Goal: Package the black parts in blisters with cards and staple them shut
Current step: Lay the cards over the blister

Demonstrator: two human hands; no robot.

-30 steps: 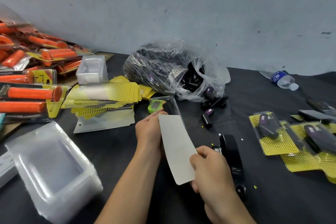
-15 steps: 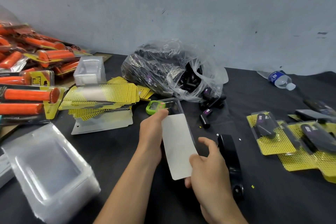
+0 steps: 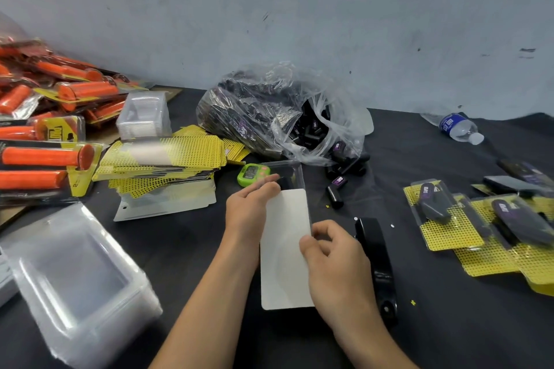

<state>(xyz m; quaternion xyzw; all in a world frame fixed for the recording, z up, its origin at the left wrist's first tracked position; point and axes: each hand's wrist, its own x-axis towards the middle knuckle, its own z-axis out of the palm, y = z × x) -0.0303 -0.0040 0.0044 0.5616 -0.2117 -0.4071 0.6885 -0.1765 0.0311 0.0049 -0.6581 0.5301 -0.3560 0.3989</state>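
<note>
Just left of the black stapler (image 3: 374,260), the white card (image 3: 284,249) lies blank face up, its far end meeting the clear blister (image 3: 295,172), through which I see something dark. The right hand (image 3: 332,257) pinches the card's right edge and hides its near corner. The left hand (image 3: 248,213) lies along the opposite edge, fingers stretched onto the blister. I cannot tell whether its thumb grips underneath. Beyond the stapler lie loose black parts (image 3: 334,196) and a plastic bag (image 3: 278,117) holding more. A green timer (image 3: 251,174) sits beyond and left. Further left stand yellow cards (image 3: 162,159) and clear trays (image 3: 75,272). Right of the stapler lie finished packs (image 3: 479,225).
</note>
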